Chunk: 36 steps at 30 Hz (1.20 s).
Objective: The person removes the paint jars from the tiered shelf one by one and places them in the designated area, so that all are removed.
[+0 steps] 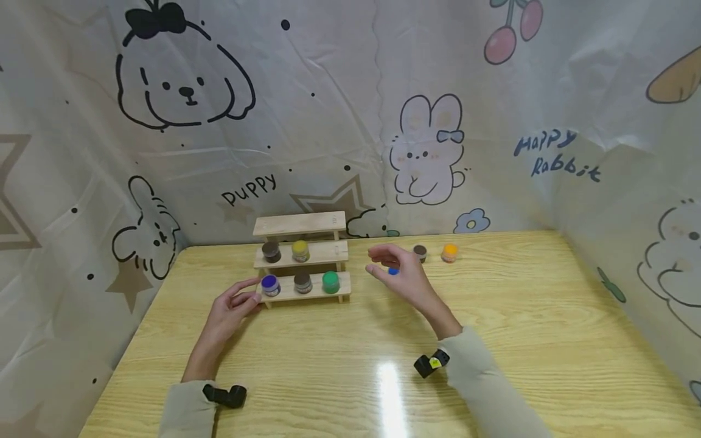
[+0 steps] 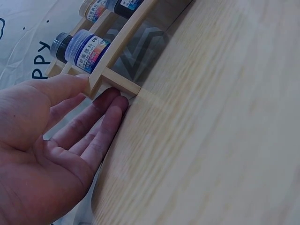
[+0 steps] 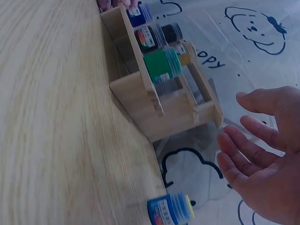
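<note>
A three-tier wooden rack [image 1: 300, 223] stands near the back of the table. Its bottom shelf carries a purple paint jar [image 1: 271, 285], a dark brown one [image 1: 303, 282] and a green one [image 1: 331, 282]; a black jar [image 1: 271, 251] and a yellow jar [image 1: 300, 250] sit on the middle shelf. At the rack's left end, my left hand [image 1: 223, 316] grips the lower shelf's corner, thumb in front and fingers around the end. To the right of the rack, my right hand [image 1: 408, 280] hovers with nothing in it, partly covering a blue paint jar [image 3: 164, 210].
A brown jar [image 1: 420, 252] and an orange jar [image 1: 449, 253] stand on the table [image 1: 520, 316] beyond my right hand. Behind the table's back edge hangs a printed curtain [image 1: 328, 134], which also runs along both sides.
</note>
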Tool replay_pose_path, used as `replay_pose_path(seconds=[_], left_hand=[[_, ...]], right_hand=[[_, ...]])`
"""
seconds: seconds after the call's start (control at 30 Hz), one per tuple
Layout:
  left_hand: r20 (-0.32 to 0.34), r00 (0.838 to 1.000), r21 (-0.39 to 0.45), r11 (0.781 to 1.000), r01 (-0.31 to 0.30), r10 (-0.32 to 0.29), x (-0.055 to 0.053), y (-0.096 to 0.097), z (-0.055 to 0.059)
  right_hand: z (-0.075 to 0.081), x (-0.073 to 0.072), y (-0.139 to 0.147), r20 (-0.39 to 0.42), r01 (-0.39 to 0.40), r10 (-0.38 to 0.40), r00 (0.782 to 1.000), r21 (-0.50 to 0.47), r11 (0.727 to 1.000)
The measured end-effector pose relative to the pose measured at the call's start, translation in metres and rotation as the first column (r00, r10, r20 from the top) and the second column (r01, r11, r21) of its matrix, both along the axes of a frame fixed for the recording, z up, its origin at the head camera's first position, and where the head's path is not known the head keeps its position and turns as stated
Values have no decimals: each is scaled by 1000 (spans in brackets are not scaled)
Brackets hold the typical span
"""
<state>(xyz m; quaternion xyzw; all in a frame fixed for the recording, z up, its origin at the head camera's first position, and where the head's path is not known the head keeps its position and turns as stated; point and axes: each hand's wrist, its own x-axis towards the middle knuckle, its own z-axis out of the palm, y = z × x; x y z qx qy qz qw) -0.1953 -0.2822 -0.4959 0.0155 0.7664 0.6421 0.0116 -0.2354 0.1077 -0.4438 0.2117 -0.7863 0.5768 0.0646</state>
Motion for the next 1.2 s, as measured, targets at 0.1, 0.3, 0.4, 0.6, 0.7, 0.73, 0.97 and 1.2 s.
replay_pose_path(seconds=[0.1,0.3,0.4,0.6,0.7,0.73,0.97,1.2], left_hand=[[7,1000,-2,1000,-2,2,0,1,-1],[-7,1000,-7,1000,13,-13,1,1,0],[-27,999,-9,1000,29,-29,2,0,0],[-43,998,-4,999,48,-48,2,0,0],[-40,998,-3,999,44,-45,2,0,0],[-39,998,-4,999,45,-45,2,0,0],[-30,999,-7,999,40,-40,2,0,1],[-21,999,-1,999,35,-35,2,0,1]], right_hand=[[3,-1,-13,-15,-16,16,1000,7,1000],[14,-8,-43,-34,-74,76,997,36,997],[18,-13,-57,-50,-107,110,993,50,993],[20,-24,-79,-77,-112,119,990,89,990],[21,-29,-88,-78,-113,120,990,97,989],[21,-31,-91,-77,-114,122,990,101,988],[21,-40,-108,-60,-118,128,990,150,982],[22,-44,-120,-60,-118,132,989,199,973]])
